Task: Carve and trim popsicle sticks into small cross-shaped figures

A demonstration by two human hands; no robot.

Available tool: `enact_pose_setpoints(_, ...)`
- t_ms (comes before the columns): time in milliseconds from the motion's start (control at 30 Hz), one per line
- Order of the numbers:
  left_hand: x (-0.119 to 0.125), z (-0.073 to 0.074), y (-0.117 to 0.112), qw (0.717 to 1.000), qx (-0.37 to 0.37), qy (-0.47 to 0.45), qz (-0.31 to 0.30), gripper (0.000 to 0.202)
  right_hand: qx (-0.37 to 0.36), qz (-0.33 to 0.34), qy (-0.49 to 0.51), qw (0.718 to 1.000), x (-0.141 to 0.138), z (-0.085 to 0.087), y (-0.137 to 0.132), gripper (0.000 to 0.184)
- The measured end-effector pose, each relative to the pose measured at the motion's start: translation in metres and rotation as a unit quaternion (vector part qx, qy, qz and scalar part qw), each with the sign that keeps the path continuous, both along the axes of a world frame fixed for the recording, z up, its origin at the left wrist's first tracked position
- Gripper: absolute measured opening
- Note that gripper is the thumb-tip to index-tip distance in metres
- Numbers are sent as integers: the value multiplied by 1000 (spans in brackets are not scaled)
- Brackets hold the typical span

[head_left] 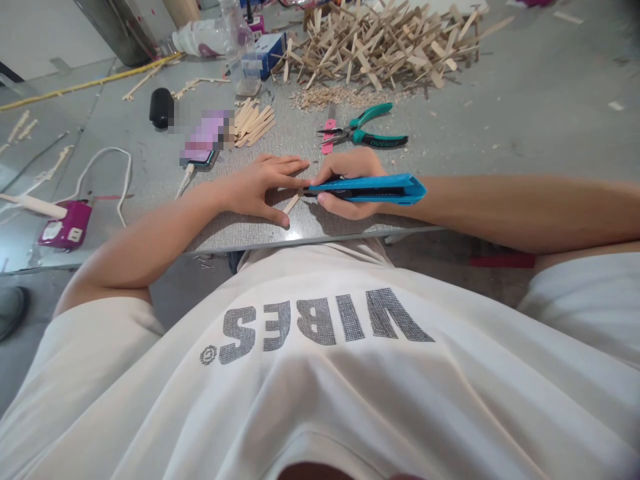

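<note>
My right hand (350, 183) is closed around a blue utility knife (380, 189), its tip pointing left at a short wooden stick (292, 204) near the table's front edge. My left hand (267, 183) lies on the table with its fingers spread. Its thumb and forefinger are around the stick, close to the two ends; whether they press on it I cannot tell. The forefinger's tip meets the knife's front end. Just beyond my hands lie green-handled pliers (370, 128) across a pink-handled blade (329, 137).
A big heap of wooden sticks (380, 47) stands at the back, with shavings (330, 99) before it. A small stick pile (254, 123), a plugged-in phone (205, 140) and a black case (161, 109) lie to the left. A purple power socket (65, 225) sits farther left.
</note>
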State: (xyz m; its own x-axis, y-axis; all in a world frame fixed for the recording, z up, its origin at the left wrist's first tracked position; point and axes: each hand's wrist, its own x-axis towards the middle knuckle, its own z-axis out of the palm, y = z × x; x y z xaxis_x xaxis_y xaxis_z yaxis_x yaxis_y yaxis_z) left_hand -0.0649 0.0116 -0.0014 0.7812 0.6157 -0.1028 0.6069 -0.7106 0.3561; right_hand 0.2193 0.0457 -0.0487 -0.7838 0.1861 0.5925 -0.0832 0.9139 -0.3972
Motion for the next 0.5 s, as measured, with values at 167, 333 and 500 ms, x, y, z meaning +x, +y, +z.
enact_pose_setpoints(167,-1,-1,-1,1000,-1,-3,8,125,14,-26,87,996,-1,9,-9,16)
enact_pose_setpoints(333,-2,-3,-1,1000,11,-4,-5,125,26,-18,108,994,-3,10,-9,15)
enact_pose_setpoints(500,-2,-2,-2,1000,12,-5,-4,124,29,-21,108,993,-3,7,-8,22)
